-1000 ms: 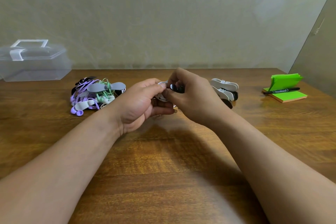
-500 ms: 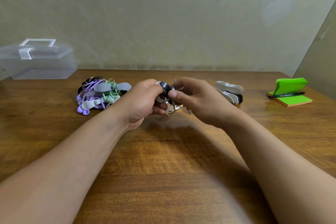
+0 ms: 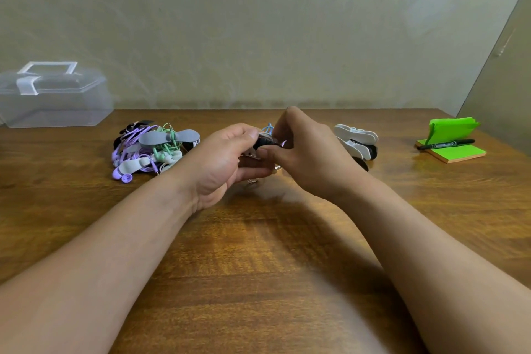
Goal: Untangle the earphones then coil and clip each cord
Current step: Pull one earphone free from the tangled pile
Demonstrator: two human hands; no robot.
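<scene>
Both hands meet above the middle of the wooden table [image 3: 287,253]. My left hand [image 3: 224,161] grips a small coiled earphone cord [image 3: 267,131], of which a few light blue loops show above the fingers. My right hand [image 3: 307,152] pinches a black cord clip [image 3: 265,143] wrapped round that coil. Most of the coil is hidden by the fingers. A pile of purple and green earphones with grey clips [image 3: 152,149] lies to the left. Spare white and black clips [image 3: 357,142] lie to the right, behind my right hand.
A clear plastic box with a white handle [image 3: 54,95] stands at the back left against the wall. A green sticky-note pad [image 3: 451,149] with a black marker [image 3: 445,144] on it sits at the far right, near the table's right edge.
My hands have stayed together at the table's middle. My right hand's fingers have shifted up over the black clip, and blue cord loops now show above my left hand's fingers.
</scene>
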